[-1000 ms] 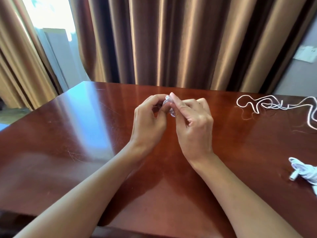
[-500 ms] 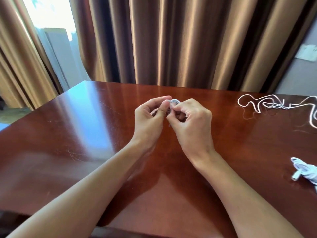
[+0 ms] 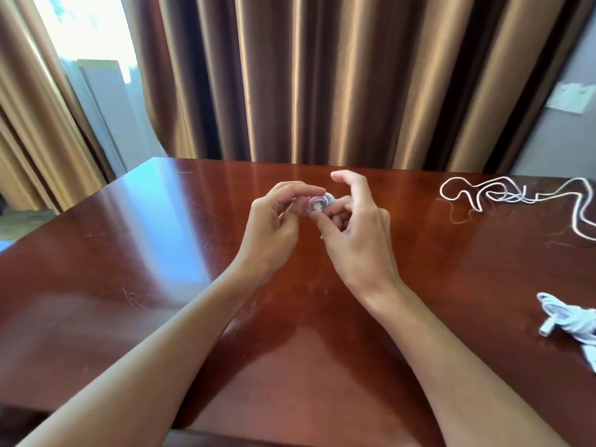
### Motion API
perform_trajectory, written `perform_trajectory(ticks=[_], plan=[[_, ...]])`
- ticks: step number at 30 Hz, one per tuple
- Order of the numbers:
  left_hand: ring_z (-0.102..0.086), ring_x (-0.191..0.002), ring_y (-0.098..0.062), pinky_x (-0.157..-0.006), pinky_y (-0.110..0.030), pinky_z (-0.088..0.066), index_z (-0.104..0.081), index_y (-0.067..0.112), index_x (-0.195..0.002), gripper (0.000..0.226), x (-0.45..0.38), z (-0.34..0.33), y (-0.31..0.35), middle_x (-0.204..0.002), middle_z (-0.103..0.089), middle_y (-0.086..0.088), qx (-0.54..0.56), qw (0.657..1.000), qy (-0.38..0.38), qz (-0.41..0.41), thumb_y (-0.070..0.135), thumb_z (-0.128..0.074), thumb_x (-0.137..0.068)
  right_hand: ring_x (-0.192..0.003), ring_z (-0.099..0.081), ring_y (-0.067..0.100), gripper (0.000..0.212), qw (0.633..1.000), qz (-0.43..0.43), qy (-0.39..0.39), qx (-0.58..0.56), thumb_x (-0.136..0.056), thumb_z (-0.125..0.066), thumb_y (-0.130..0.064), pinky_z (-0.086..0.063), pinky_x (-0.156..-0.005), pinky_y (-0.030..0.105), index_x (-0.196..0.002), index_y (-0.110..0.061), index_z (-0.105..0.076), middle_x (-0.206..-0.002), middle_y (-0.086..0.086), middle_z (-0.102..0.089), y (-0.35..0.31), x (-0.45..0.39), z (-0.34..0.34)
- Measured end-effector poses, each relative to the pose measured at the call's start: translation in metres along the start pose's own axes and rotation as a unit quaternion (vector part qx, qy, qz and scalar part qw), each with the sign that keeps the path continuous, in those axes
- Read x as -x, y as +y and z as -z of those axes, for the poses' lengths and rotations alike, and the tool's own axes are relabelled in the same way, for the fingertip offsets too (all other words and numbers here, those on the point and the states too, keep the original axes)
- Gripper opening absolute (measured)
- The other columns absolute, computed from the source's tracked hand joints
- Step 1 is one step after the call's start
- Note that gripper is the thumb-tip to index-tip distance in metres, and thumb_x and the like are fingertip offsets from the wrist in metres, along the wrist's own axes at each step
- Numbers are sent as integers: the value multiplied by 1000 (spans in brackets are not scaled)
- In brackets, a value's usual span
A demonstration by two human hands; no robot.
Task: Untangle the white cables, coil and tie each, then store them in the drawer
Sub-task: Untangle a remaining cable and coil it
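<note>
A small tight coil of white cable point(image 3: 319, 203) is held between both hands above the middle of the table. My left hand point(image 3: 274, 227) pinches its left side with thumb and fingertips. My right hand point(image 3: 354, 233) holds its right side with the lower curled fingers, while its index finger and thumb are lifted off. A loose, winding white cable point(image 3: 516, 196) lies on the table at the far right. A bundled white cable point(image 3: 571, 321) with a plug end sticking out lies at the right edge, partly cut off by the frame.
The glossy red-brown wooden table point(image 3: 161, 269) fills the lower view, its near edge at the bottom. Brown curtains point(image 3: 322, 75) hang behind it, with a bright window at the far left. A wall plate point(image 3: 569, 98) sits on the grey wall at the upper right.
My right hand's index finger and thumb have lifted away from the coil and spread. The coil now shows more plainly between the hands, which have moved slightly apart.
</note>
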State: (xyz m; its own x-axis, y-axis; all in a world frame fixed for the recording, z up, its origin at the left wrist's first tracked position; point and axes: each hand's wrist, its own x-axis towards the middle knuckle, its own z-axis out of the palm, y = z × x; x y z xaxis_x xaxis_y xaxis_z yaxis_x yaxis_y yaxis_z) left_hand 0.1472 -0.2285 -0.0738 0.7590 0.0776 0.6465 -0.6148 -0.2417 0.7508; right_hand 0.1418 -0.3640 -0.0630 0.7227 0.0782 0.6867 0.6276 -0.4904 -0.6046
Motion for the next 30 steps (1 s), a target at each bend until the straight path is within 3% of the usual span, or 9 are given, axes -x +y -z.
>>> perform_trajectory(ticks=[6,11,17,23,27,29,30], plan=[[-67,-99,-22,-89,-34,-56,-65,0,-104,12,0,-2,2,-103,-69,-14,50,999,3,14,-6,-60,-94,-63,-58,-9,36,1000,-1,-20,2,-90,-76,-17,-44,-69,4,-125,-15,-70,-77,-20,-63,6,-4,1],[-68,-96,-12,-83,-26,-56,-65,2,-101,22,3,-2,5,-100,-70,-8,89,994,-7,58,-1,-77,-83,-64,-59,-12,21,1000,-14,-28,-1,-90,-75,-10,-41,-60,3,-110,-12,-72,-69,-24,-58,10,-3,1],[-69,-90,-9,-73,-19,-52,-66,4,-95,19,5,-5,2,-93,-71,-1,50,997,3,51,-1,-79,-81,-61,-57,-11,12,999,-20,-41,9,-90,-75,-12,-39,-54,5,-101,-17,-71,-65,-21,-58,13,-3,-1],[-71,-86,-18,-75,-29,-54,-57,19,-80,29,4,-4,-2,-88,-72,-3,2,1000,3,20,-3,-75,-80,-61,-54,-14,24,997,-10,-67,32,-89,-74,-10,-35,-55,1,-112,-18,-71,-64,-23,-51,11,-1,-1],[-72,-84,-19,-74,-29,-55,-47,15,-79,35,7,-9,-3,-89,-72,-10,44,996,36,64,-7,-74,-80,-68,-59,5,28,997,3,-61,36,-90,-72,-6,-38,-61,3,-115,-17,-70,-75,-12,-64,10,0,-3],[-71,-82,-13,-73,-24,-55,-43,13,-82,38,9,-11,-3,-88,-72,-8,73,992,48,91,-11,-72,-82,-81,-65,13,40,996,18,-68,46,-88,-69,1,-46,-71,12,-125,-15,-66,-87,-3,-74,8,2,-4],[-71,-81,-11,-73,-22,-54,-42,13,-84,39,9,-11,-3,-88,-72,-6,73,991,50,98,-12,-72,-82,-88,-69,17,47,995,25,-77,54,-87,-68,4,-52,-78,23,-130,-14,-62,-92,-1,-75,7,3,-5]])
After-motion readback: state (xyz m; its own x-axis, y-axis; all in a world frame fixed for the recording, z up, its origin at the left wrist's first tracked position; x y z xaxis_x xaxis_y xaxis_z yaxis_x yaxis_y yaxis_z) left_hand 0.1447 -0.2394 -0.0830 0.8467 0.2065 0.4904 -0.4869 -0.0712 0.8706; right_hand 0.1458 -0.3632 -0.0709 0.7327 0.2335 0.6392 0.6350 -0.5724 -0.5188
